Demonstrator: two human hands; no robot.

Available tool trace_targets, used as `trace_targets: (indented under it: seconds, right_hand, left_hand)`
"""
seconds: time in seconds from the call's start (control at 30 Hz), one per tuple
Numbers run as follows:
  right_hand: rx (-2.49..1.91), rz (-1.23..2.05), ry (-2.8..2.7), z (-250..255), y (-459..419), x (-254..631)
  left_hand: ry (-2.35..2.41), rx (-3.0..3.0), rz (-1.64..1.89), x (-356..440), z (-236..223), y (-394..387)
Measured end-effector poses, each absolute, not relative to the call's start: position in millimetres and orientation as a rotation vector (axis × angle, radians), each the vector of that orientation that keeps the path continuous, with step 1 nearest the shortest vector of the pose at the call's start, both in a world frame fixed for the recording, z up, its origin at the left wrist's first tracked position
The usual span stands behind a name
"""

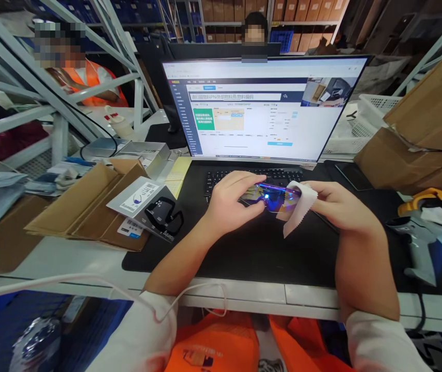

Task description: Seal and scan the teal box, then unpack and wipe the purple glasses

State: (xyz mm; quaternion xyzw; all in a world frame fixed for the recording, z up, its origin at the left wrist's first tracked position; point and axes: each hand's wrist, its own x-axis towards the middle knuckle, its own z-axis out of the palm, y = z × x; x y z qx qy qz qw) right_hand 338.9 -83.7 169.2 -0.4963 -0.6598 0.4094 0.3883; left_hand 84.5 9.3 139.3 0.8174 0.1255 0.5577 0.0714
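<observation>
A pair of sunglasses (273, 197) with a shiny blue-purple mirrored lens is held up over the black desk mat (236, 258). My left hand (234, 201) grips its left end between thumb and fingers. At the other end, my right hand (335, 204) pinches a white cleaning cloth (301, 204) with a zigzag edge folded around the lens. Part of the lens is hidden by the cloth. Behind my hands lies a black keyboard (215, 178). To the left, a grey box (149, 206) printed with glasses leans on an open cardboard box (85, 204).
A large monitor (259, 113) stands behind the keyboard. On the right are a barcode scanner (416, 248), a phone (354, 175), cardboard boxes (403, 160) and a white basket (378, 103). A white cable (100, 281) crosses the desk's front edge. Two people are beyond the desk.
</observation>
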Motion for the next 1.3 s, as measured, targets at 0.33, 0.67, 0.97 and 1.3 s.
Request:
trace_targets:
  seconds: [0.33, 0.67, 0.97, 1.3]
  right_hand:
    - [-1.269, 1.075, -1.692, 173.9, -86.5, 335.9]
    - [-1.294, 1.055, -1.667, 177.5, -86.9, 331.9]
    - [-1.308, 1.016, -1.688, 175.9, -86.5, 333.2]
    - [-1.322, 1.011, -1.681, 175.5, -86.7, 333.9]
  left_hand:
    - [0.38, 2.473, 1.67, 84.1, 141.1, 8.0]
    - [0.371, 2.476, 1.674, 84.0, 142.3, 7.6]
    - [0.395, 2.482, 1.664, 84.1, 141.6, 7.9]
    - [0.386, 2.484, 1.661, 83.9, 141.5, 8.1]
